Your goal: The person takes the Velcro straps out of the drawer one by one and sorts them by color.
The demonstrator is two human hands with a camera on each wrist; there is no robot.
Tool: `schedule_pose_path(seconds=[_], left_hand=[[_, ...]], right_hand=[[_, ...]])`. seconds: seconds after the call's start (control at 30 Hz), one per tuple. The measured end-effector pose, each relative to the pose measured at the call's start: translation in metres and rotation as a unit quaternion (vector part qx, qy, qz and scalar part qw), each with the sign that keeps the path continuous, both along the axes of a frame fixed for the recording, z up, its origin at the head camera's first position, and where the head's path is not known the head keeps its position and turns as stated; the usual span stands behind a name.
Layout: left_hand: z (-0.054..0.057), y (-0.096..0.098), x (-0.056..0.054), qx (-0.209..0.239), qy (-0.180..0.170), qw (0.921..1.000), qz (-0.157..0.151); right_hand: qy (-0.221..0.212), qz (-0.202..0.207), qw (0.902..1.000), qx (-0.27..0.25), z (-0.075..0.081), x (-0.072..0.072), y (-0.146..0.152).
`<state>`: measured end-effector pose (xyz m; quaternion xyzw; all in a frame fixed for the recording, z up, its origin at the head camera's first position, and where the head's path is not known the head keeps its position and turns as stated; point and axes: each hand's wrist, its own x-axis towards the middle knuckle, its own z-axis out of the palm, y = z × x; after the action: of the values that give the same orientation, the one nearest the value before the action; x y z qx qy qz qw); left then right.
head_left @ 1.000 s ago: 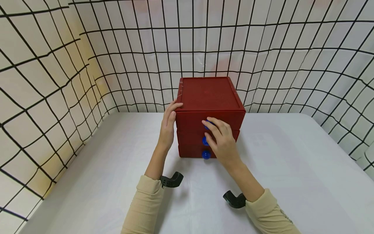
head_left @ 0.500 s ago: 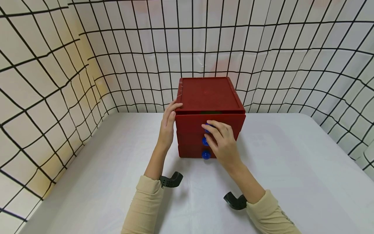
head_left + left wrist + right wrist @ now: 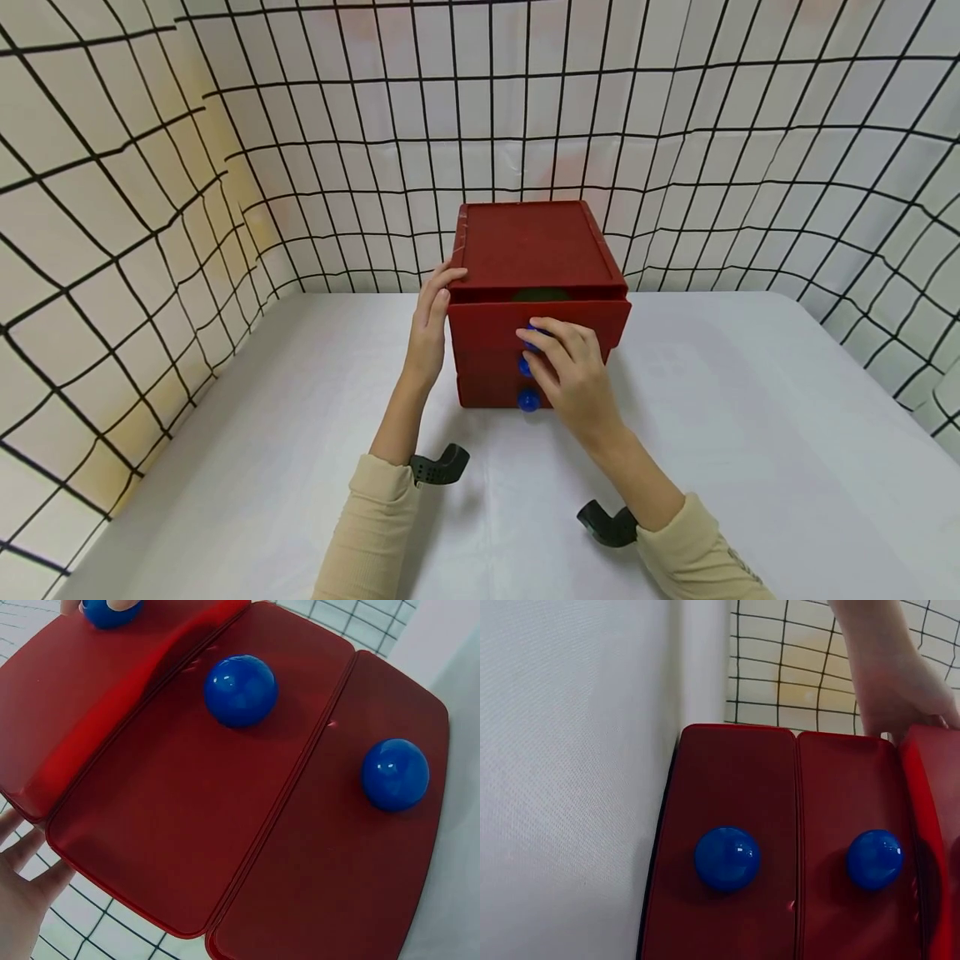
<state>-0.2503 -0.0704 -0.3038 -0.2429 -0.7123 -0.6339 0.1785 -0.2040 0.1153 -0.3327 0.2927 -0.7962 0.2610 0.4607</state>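
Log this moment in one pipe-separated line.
left hand: against red cabinet, left side | right hand: pinches top blue knob | top drawer: partly open, green object showing | middle drawer: shut | bottom drawer: shut

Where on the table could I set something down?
Bare table lies right of the box, toward the grid wall, and left of the left sleeve. Crowded: the box's front, where the right hand pinches the top knob, and its left edge, where the left hand rests.
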Motion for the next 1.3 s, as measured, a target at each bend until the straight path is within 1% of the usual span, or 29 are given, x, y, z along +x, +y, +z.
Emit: schedule_pose_path(seconds=[0.07,0.13,0.33,0.57,0.77,1.3], left_hand=[[0.0002,0.0000,0.0007,0.000,0.000,1.0000,0.000],[0.0063,0.0008,0.0071,0.000,-0.006,1.0000,-0.002],[0.0061,0.0001,0.0065,0.001,-0.006,1.0000,0.001],[0.0067,0.0005,0.0055,0.002,-0.004,1.0000,-0.001],[0.0066,0.0008,0.0057,-0.002,-0.008,1.0000,0.002],[0.0061,0.0006,0.0066,0.004,-0.014,0.9998,-0.010]], right_hand=[[0.002,0.000,1.0000,0.000,-0.0004,0.0005,0.0001],[0.003,0.001,1.0000,0.000,-0.0007,0.0010,0.0002],[0.009,0.006,0.9999,0.001,-0.0011,0.0023,0.0008],[0.036,0.026,0.9990,-0.008,-0.0015,0.0015,0.0009],[0.055,0.033,0.9979,-0.014,-0.0019,0.0034,0.0004],[0.078,0.045,0.9959,-0.012,-0.0024,0.0091,0.0006]])
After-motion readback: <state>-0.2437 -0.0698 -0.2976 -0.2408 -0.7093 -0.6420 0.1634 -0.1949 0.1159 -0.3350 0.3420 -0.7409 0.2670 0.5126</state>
